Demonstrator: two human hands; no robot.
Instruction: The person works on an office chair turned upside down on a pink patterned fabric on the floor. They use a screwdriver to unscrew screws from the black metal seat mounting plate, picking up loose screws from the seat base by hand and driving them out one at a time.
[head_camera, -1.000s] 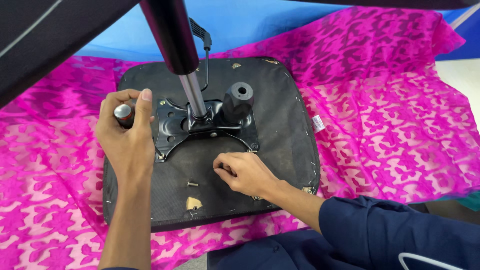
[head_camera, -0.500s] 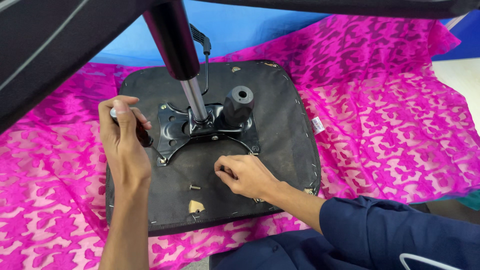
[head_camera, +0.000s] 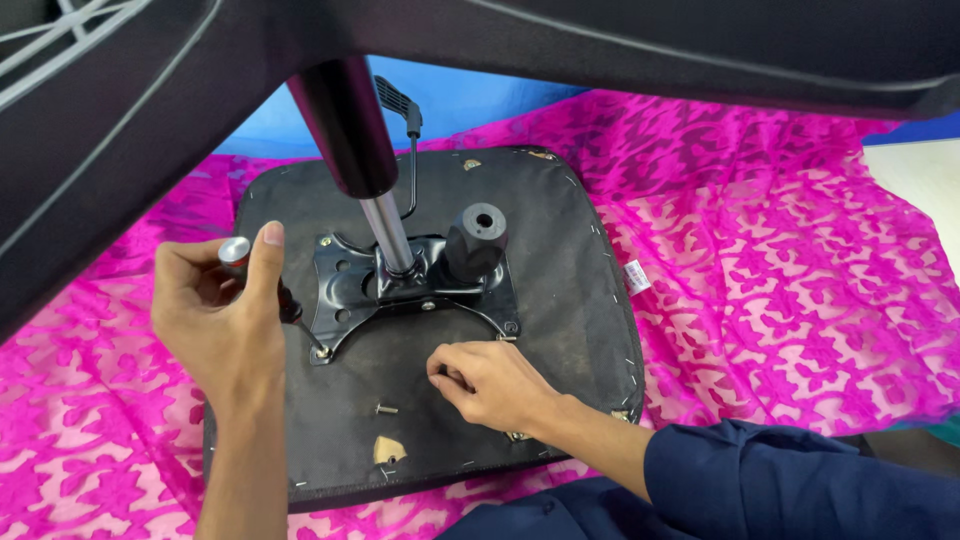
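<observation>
Screwdriver (head_camera: 283, 300) gripped in left hand (head_camera: 215, 320) (tip on corner screw (head_camera: 322, 352)) could slip; right hand (head_camera: 490, 385), fingers curled, steadies seat underside (head_camera: 560, 260).

Left hand (head_camera: 225, 320) drives screwdriver (head_camera: 275, 295) into bracket (head_camera: 345, 290); right hand (head_camera: 490, 385) rests on seat underside (head_camera: 560, 260).

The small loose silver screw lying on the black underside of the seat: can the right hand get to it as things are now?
Probably yes. The small loose silver screw lies bare on the black seat underside, just beside the right hand, and nothing stands between them.
</observation>
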